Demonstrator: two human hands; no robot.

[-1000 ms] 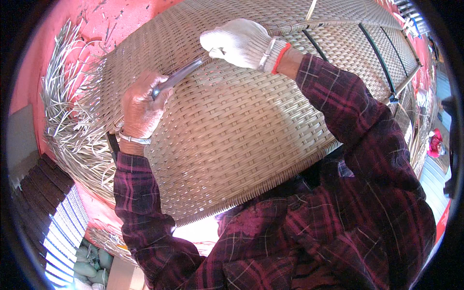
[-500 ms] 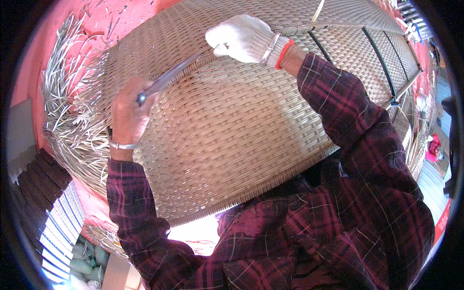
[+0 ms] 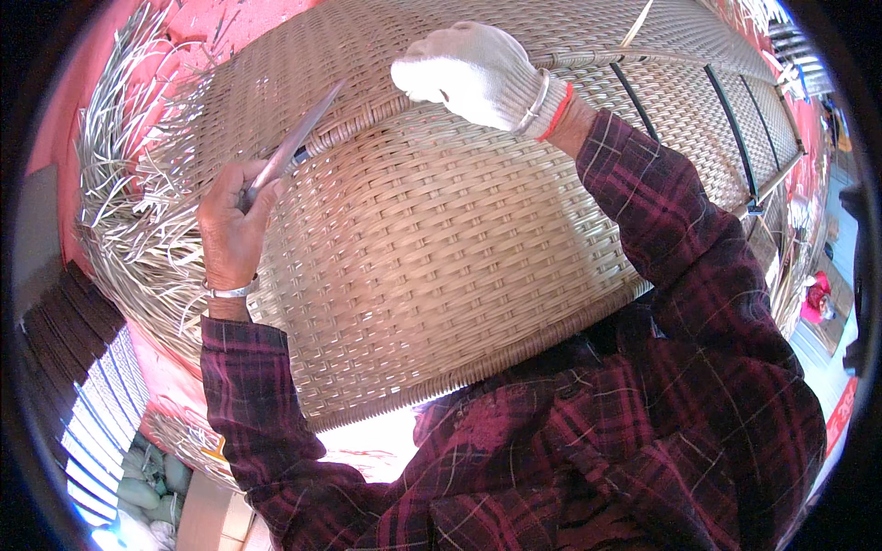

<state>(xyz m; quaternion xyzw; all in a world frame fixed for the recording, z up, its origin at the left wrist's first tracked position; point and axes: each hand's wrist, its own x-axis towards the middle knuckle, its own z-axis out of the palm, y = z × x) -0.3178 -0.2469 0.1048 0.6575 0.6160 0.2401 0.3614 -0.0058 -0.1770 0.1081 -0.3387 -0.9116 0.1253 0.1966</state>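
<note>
A large woven basketwork panel [image 3: 441, 248] of tan flat strands spreads in front of me. Across its upper part runs a raised rib [image 3: 363, 119] wrapped in strands. My left hand [image 3: 234, 216], bare with a bracelet at the wrist, grips a greyish, pointed, blade-like tool [image 3: 296, 138]; its tip points up and right above the rib. A dark blue bit shows at the wrapping's left end. My right hand [image 3: 469, 78], in a white knitted glove, is closed over the rib farther right. Whatever its fingers hold is hidden.
Loose strand ends [image 3: 138, 220] fan out along the panel's left edge over a pink-red surface [image 3: 64, 165]. Black bars [image 3: 732, 129] cross the panel at right. A ribbed dark panel [image 3: 69, 331] stands at left, above greenish rounded things [image 3: 138, 491] and a brown box [image 3: 202, 510].
The tool has swung to a steeper angle, its far end now apart from my right hand. My left hand shifted slightly left, showing the wrapping's end; the right hand stays over the rib.
</note>
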